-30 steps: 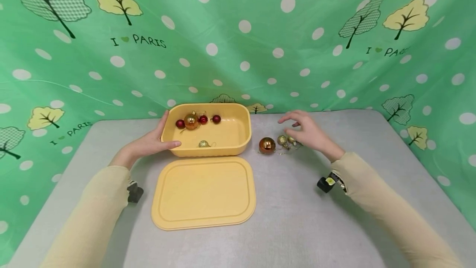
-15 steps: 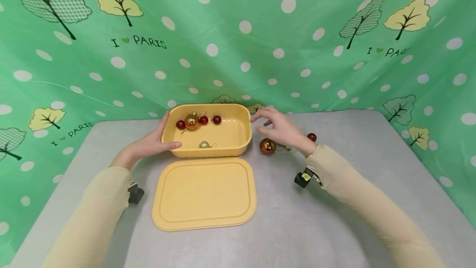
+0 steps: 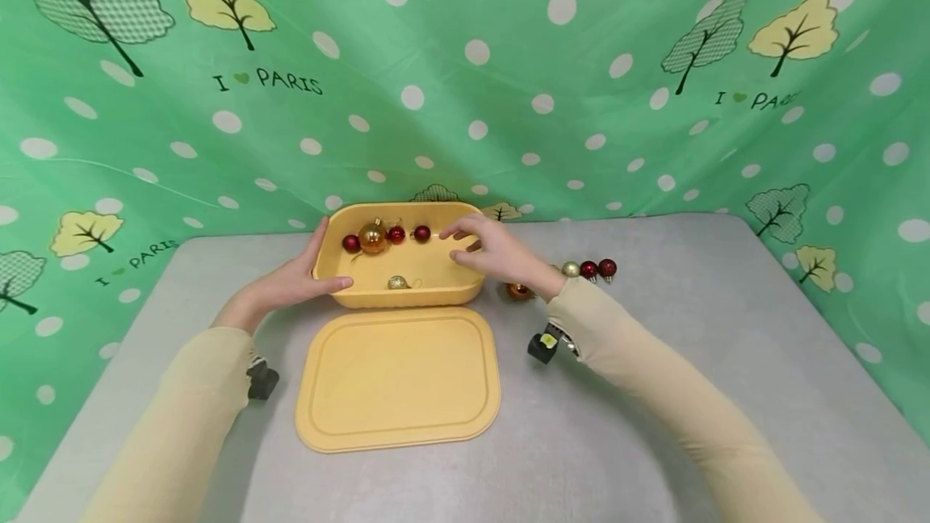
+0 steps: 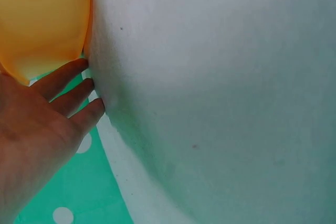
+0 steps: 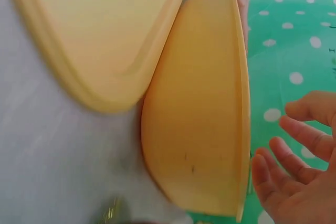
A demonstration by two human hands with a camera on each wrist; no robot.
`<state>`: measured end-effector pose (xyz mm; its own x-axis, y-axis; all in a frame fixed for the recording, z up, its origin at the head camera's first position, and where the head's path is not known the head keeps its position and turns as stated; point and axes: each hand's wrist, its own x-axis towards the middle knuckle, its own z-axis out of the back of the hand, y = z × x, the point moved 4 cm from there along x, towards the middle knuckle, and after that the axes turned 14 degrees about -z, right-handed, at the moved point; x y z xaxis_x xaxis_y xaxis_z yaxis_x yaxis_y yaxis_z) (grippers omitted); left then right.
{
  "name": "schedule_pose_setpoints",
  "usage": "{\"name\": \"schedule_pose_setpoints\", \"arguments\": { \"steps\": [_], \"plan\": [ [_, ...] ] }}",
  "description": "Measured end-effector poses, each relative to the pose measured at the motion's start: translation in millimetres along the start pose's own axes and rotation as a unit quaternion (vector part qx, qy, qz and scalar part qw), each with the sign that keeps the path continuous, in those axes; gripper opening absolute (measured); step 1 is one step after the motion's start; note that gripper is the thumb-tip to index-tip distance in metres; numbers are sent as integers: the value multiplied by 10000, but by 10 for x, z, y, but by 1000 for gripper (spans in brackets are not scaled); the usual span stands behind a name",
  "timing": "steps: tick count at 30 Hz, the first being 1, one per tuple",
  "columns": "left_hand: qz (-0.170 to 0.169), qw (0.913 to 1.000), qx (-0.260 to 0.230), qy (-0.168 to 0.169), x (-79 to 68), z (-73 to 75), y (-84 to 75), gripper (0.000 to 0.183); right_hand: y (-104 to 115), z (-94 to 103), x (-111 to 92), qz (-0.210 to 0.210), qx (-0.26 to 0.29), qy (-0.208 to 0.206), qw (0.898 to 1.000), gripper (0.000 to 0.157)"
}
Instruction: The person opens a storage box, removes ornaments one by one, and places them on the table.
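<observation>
A yellow plastic box [image 3: 407, 297] stands without its lid at the back of the table. Inside lie a large gold bauble [image 3: 373, 239], several small dark red baubles [image 3: 422, 233] and a small glittery gold bauble [image 3: 397, 282]. At the box's left end rests my left hand [image 3: 294, 277], thumb over the front rim, fingers stretched out in the left wrist view. My right hand [image 3: 497, 251] hovers over the box's right end with loosely bent fingers; the right wrist view shows nothing between them. Its wrist partly hides a copper-coloured bauble [image 3: 519, 291] on the table.
The yellow lid [image 3: 398, 374] lies flat just in front of the box. Right of the right wrist sit a small gold bauble [image 3: 570, 269] and two dark red ones [image 3: 607, 267]. A green patterned curtain [image 3: 479, 103] hangs close behind the box.
My right hand has moved left from above the baubles on the table to over the box, uncovering the red baubles. The left hand and the box's contents look the same.
</observation>
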<state>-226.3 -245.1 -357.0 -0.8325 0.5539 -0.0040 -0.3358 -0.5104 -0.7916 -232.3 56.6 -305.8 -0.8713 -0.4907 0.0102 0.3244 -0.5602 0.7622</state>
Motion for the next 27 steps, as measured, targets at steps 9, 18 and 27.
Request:
{"name": "schedule_pose_setpoints", "arguments": {
  "steps": [9, 18, 27],
  "plan": [
    [33, 10000, 29, -5, -11, 9, 3, 111, 131, -289, 278, 54, 138, 298, 9994, 37],
    [10, 10000, 21, -30, 2, 4, 11, 110, 203, -523, 443, -204, -228, 549, 9980, 42],
    [-51, 9999, -86, -63, -4, 4, -9, 112, 151, -717, 494, -720, -350, 1201, 9895, 33]
  ]
}}
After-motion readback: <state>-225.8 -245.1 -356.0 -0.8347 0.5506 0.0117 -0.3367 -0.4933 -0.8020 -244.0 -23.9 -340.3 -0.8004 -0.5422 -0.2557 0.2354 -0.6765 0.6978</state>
